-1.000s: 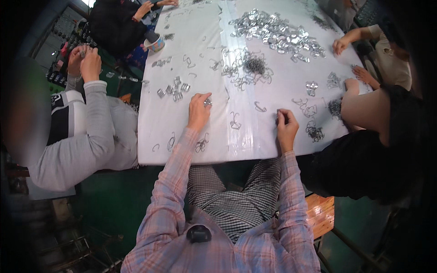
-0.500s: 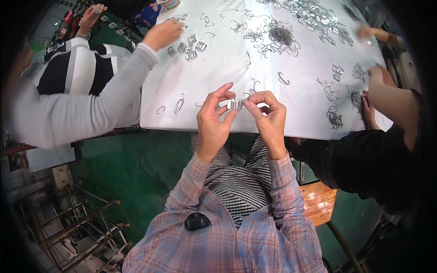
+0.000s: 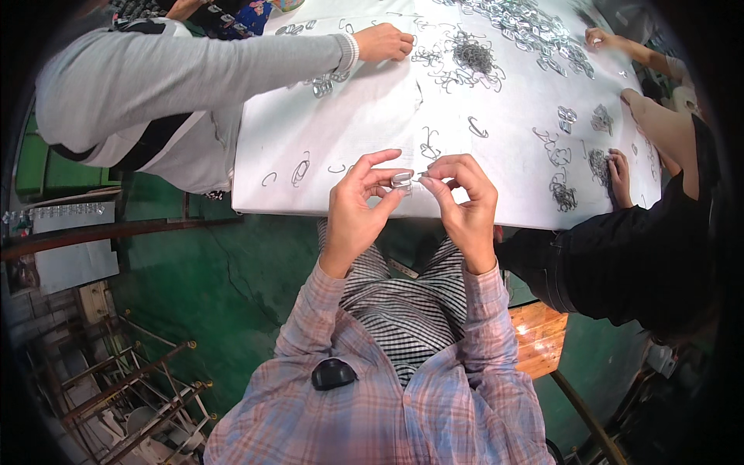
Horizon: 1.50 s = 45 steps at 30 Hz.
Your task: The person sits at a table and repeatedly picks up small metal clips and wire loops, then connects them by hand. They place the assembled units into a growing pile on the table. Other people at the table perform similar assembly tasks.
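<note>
Head view showed the left hand (image 3: 358,208) and right hand (image 3: 463,200) both pinching a small metal clip (image 3: 401,181), fingers closed on it, above the white table's (image 3: 341,139) near edge.

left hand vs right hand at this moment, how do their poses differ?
The left hand pinches a small clear clip between thumb and fingers, index finger stretched out above it. The right hand is curled tighter, fingertips pinching a thin wire piece at the clip's edge. Both are raised at the white table edge, grips shut, nearly touching.
</note>
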Each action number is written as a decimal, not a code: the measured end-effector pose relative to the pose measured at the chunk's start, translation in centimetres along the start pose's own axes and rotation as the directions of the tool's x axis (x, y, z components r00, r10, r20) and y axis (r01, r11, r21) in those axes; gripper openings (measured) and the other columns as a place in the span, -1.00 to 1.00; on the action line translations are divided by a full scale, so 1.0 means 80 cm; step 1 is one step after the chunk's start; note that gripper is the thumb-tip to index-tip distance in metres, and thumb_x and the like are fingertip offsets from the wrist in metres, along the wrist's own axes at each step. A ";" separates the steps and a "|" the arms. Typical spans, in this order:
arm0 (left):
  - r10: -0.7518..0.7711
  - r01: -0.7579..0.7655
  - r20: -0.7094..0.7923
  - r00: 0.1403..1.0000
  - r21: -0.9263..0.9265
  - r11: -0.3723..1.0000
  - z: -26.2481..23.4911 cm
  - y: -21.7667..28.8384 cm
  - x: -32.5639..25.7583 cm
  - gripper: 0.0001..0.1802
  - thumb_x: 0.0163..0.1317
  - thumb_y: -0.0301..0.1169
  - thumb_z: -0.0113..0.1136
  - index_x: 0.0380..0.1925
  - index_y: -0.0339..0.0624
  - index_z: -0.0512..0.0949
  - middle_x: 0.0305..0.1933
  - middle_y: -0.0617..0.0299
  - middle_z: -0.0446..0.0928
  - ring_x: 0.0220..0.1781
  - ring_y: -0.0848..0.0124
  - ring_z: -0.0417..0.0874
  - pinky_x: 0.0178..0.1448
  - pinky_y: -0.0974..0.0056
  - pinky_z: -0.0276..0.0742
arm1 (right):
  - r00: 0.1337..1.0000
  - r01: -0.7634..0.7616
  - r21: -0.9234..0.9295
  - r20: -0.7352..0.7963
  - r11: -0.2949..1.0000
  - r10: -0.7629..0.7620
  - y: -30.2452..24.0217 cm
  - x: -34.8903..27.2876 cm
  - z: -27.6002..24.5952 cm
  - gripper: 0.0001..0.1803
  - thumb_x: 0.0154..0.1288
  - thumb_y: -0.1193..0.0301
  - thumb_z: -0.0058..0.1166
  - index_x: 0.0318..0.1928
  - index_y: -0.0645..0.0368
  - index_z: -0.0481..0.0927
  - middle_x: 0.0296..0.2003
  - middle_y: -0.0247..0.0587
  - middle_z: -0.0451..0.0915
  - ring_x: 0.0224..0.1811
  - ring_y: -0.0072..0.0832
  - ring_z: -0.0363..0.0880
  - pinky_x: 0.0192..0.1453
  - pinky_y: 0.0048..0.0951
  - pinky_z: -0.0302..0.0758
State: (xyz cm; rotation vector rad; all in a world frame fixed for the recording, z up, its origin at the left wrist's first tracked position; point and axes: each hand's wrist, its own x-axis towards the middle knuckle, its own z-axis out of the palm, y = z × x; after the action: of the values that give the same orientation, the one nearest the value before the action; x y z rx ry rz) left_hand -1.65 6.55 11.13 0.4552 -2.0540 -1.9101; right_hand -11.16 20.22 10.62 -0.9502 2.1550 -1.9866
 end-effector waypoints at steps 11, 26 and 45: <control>-0.035 0.007 0.096 0.995 0.280 0.960 0.006 0.025 0.002 -0.38 0.06 -0.67 0.16 0.21 -0.21 0.39 -0.01 0.12 0.63 -0.26 0.58 0.54 -0.18 0.48 0.48 | 0.990 -0.057 0.086 0.134 0.995 0.045 0.020 -0.012 -0.007 -0.91 0.06 0.58 0.29 -0.37 0.21 0.67 -0.35 -0.28 0.58 -0.31 -0.49 0.56 -0.29 -0.49 0.47; -0.121 0.109 0.124 0.985 0.098 0.989 0.005 0.028 -0.002 -0.52 0.11 -0.72 0.10 0.10 -0.33 0.45 -0.08 0.16 0.58 0.01 0.45 0.61 0.04 0.35 0.60 | 0.996 -0.007 0.025 0.094 1.000 0.004 0.015 -0.018 0.002 -0.91 0.06 0.60 0.29 -0.37 0.24 0.68 -0.35 -0.27 0.57 -0.31 -0.51 0.57 -0.29 -0.52 0.50; -0.132 0.075 0.319 0.938 0.184 0.980 -0.014 -0.028 0.033 -0.49 0.11 -0.58 0.23 0.13 -0.23 0.49 0.08 0.19 0.56 0.05 0.45 0.57 0.10 0.33 0.53 | 0.875 -0.433 0.568 0.081 0.699 0.477 0.095 -0.033 -0.002 -0.91 0.24 0.53 0.22 -0.26 0.30 0.63 -0.29 -0.20 0.67 -0.29 -0.56 0.60 -0.10 -0.54 0.53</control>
State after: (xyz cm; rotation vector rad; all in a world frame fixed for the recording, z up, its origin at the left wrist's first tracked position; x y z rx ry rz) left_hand -3.46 4.24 8.99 0.3010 -2.4651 -1.9937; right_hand -12.09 21.47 2.72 -0.2141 1.4361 -2.1907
